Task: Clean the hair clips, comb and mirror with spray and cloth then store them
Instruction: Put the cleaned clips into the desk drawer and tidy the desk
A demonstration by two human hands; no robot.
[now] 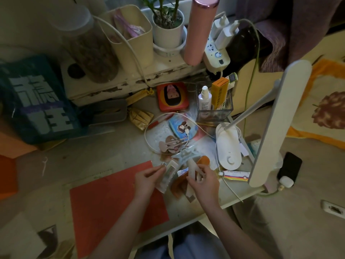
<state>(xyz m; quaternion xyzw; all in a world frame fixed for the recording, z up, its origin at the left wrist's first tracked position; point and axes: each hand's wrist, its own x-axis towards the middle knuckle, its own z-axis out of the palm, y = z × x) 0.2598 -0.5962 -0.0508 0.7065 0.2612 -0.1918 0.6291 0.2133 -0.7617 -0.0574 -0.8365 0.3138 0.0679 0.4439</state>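
Clip point(169, 173) in left hand point(147, 179), long axis upright

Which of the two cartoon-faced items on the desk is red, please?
The tin beside the clear organiser, nearer the shelf. The other cartoon item, the card under the cable, is blue.

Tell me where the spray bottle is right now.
In the head view the white spray bottle stands upright in the clear box toward the back right of the desk, beside an orange carton and right of the red case.
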